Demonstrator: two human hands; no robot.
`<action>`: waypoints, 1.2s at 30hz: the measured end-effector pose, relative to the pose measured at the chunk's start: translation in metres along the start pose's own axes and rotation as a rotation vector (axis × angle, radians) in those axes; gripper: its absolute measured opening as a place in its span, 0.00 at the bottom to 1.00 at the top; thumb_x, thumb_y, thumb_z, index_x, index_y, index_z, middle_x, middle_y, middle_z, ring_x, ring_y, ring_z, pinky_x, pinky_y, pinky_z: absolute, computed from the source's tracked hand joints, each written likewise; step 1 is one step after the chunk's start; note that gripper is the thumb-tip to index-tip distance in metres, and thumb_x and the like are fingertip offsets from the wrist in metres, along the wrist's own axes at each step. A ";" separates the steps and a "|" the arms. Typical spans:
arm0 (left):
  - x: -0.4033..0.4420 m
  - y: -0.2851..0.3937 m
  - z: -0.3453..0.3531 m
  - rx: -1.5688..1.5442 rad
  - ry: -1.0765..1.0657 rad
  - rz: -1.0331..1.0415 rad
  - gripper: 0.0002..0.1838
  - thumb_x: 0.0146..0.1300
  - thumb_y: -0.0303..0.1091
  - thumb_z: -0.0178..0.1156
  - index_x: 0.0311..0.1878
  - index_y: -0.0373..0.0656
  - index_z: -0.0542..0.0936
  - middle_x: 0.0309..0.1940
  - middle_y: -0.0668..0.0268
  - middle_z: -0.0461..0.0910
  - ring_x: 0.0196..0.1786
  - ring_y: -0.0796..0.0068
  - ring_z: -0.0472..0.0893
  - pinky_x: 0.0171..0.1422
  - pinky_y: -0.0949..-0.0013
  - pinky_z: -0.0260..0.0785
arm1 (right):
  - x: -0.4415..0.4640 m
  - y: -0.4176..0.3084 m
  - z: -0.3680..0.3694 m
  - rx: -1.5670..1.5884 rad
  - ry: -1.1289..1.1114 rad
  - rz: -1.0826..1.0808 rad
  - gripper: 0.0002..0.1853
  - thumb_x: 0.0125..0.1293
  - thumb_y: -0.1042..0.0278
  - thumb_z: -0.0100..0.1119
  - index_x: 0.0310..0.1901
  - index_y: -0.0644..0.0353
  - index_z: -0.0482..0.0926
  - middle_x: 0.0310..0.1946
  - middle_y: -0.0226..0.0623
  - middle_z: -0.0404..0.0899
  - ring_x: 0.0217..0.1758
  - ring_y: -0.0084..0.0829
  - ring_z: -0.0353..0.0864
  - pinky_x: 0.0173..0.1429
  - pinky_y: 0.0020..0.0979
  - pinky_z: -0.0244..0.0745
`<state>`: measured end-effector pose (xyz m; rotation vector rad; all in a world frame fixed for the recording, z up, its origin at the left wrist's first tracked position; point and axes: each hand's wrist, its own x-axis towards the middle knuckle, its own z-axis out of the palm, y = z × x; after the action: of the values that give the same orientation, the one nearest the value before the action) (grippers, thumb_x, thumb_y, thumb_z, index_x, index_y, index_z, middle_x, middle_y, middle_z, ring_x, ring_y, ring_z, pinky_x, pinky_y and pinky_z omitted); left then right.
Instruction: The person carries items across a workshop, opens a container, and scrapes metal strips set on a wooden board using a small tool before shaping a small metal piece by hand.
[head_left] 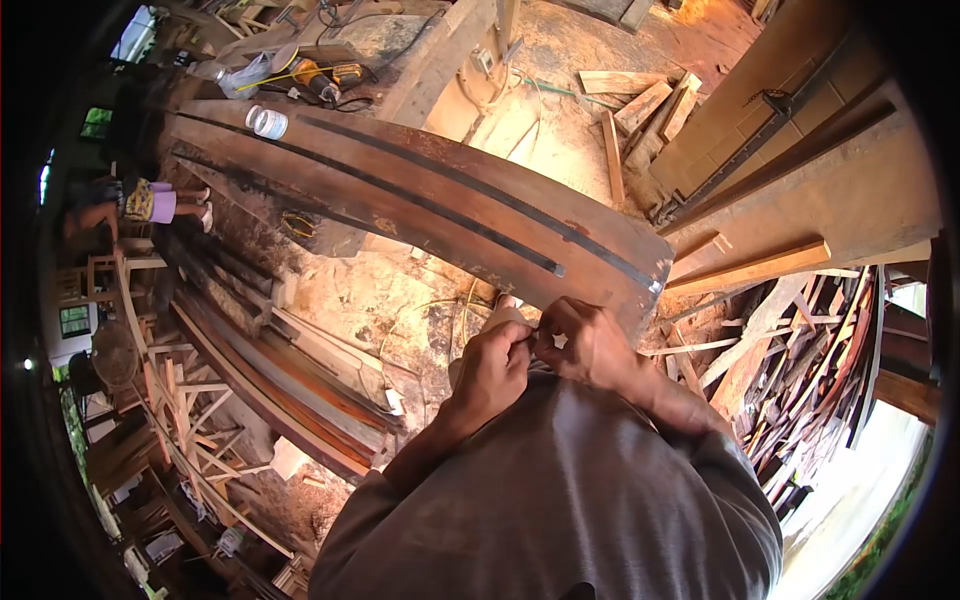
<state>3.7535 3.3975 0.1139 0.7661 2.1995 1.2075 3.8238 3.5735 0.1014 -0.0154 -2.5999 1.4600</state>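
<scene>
Head view shows both hands (592, 345) curled, any hold unclear, near a black-striped wooden slab (455, 203) above dusty workshop floor (362, 303).

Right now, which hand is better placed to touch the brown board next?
Probably the right hand: in view, it overlaps the brown board at its near edge, while the left hand appears below that edge.

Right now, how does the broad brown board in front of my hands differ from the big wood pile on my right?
The board is long and broad; the wood pile is many thin pieces. The board is brown with dark strips, while the wood pile mixes pale and reddish-brown. The board lies flat, the wood pile jumbled. Both look wooden.
</scene>
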 end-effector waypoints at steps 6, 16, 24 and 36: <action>0.000 -0.005 -0.028 -0.328 -0.043 -0.235 0.07 0.68 0.28 0.63 0.41 0.32 0.82 0.29 0.67 0.82 0.29 0.82 0.77 0.36 0.76 0.70 | -0.007 0.060 -0.048 0.045 0.167 0.362 0.06 0.62 0.75 0.62 0.39 0.68 0.82 0.31 0.42 0.85 0.35 0.30 0.86 0.39 0.31 0.80; 0.024 -0.007 -0.044 -0.599 -0.131 -0.339 0.09 0.69 0.32 0.64 0.44 0.34 0.82 0.28 0.69 0.81 0.27 0.87 0.74 0.32 0.80 0.67 | 0.023 -0.016 -0.001 0.602 -0.014 0.408 0.11 0.66 0.71 0.65 0.47 0.67 0.81 0.37 0.38 0.85 0.39 0.25 0.83 0.44 0.29 0.79; 0.014 -0.017 -0.034 -0.349 -0.034 -0.186 0.09 0.69 0.31 0.63 0.45 0.33 0.80 0.28 0.69 0.81 0.27 0.87 0.74 0.32 0.79 0.68 | 0.035 -0.016 0.002 0.072 -0.047 0.142 0.07 0.58 0.71 0.65 0.35 0.64 0.81 0.32 0.46 0.85 0.34 0.47 0.86 0.40 0.42 0.81; 0.026 -0.050 -0.012 -0.968 0.194 -0.436 0.10 0.70 0.30 0.62 0.48 0.33 0.81 0.39 0.62 0.84 0.43 0.76 0.83 0.54 0.73 0.72 | -0.010 0.044 -0.018 0.557 0.286 0.652 0.16 0.74 0.64 0.58 0.50 0.71 0.79 0.40 0.42 0.84 0.39 0.28 0.84 0.42 0.29 0.80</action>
<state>3.7156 3.3863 0.0723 -0.2184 1.4708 1.8698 3.8333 3.6110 0.0721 -0.9944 -1.9547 2.1372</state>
